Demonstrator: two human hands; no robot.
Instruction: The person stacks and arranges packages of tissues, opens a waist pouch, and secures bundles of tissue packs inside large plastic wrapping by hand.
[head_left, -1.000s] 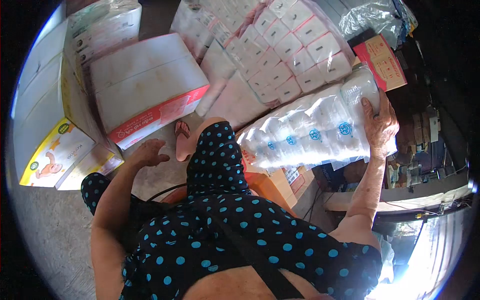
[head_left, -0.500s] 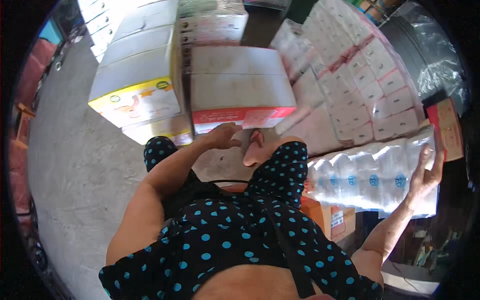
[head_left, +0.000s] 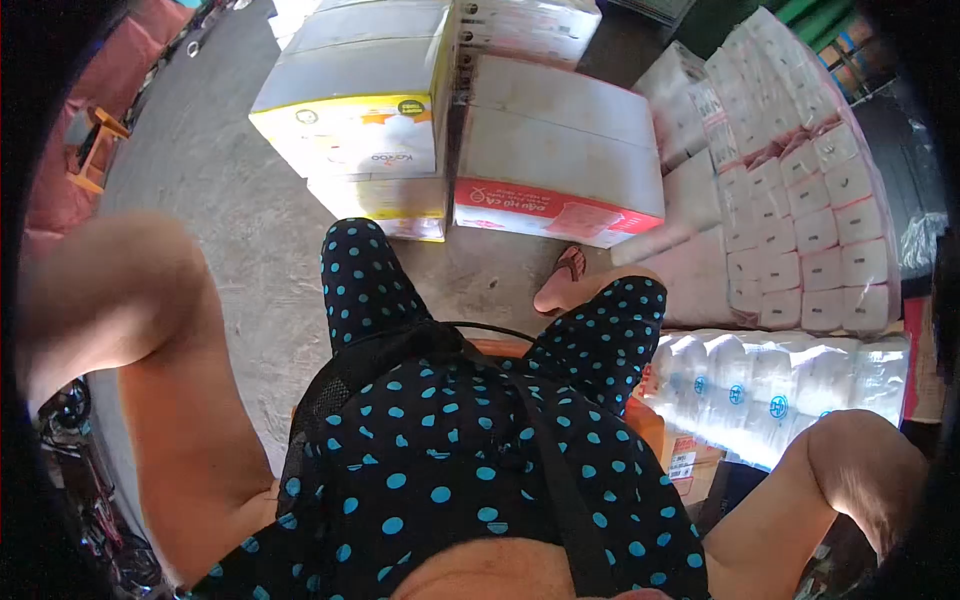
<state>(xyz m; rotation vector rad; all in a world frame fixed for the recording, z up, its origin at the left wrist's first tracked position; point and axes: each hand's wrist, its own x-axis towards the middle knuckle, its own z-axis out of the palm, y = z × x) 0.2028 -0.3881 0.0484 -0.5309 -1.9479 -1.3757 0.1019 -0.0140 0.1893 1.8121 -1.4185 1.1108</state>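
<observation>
Both of my hands are out of view. My blurred left arm [head_left: 190,390] is raised and bent at the left, its forearm running off the edge. My right arm [head_left: 800,490] is bent at the lower right, with the elbow over the near corner of a clear plastic-wrapped pack [head_left: 740,385] of white rolls with blue round marks. In front of my knees stand a white and red carton [head_left: 560,150] and a white and yellow carton [head_left: 350,90] on top of another box.
Wrapped stacks of white packs [head_left: 800,220] rise at the right. Brown cardboard boxes [head_left: 690,465] lie beside my right thigh. My sandaled foot [head_left: 565,282] rests on the concrete floor [head_left: 250,250]. A small orange wooden frame [head_left: 98,150] is at the far left.
My left hand has left the space before the red carton, and my right hand has left the wrapped pack; both arms are now drawn outward and bent. The view has shifted left.
</observation>
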